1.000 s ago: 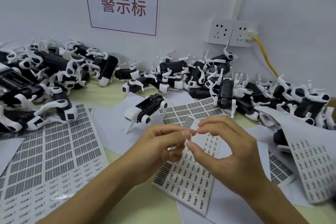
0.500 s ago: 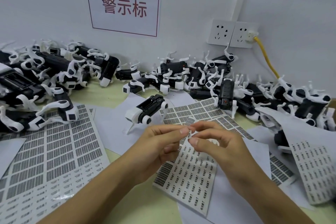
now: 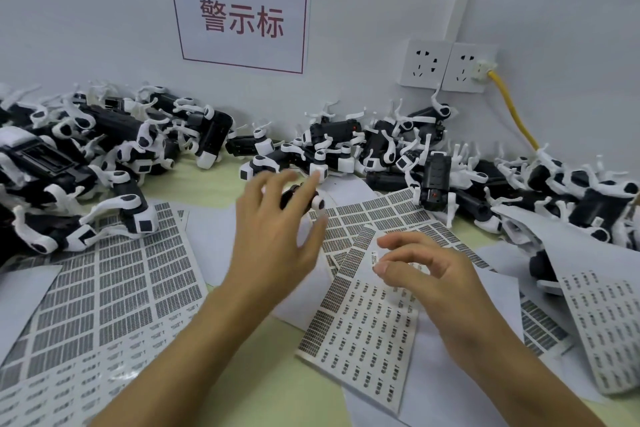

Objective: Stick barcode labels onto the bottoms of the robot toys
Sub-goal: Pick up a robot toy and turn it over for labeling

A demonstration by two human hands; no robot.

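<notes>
A single black-and-white robot toy [image 3: 300, 197] lies on white paper in the middle of the table, belly up and partly hidden. My left hand [image 3: 273, 239] hovers over it with fingers spread; the motion blur hides whether they touch it. My right hand [image 3: 433, 274] stays closer to me, above a sheet of barcode labels [image 3: 363, 333]. Its thumb and forefinger pinch one small white barcode label [image 3: 373, 257].
Heaps of the same robot toys fill the back left [image 3: 86, 156] and run along the wall to the right [image 3: 450, 166]. More label sheets lie at the left [image 3: 104, 288] and far right [image 3: 602, 322]. Wall sockets [image 3: 446, 68] with a yellow cable [image 3: 512, 111] are behind.
My hands have parted. The left hand went forward over the lone robot toy and spread its fingers. The right hand kept the peeled label and sank slightly to the right.
</notes>
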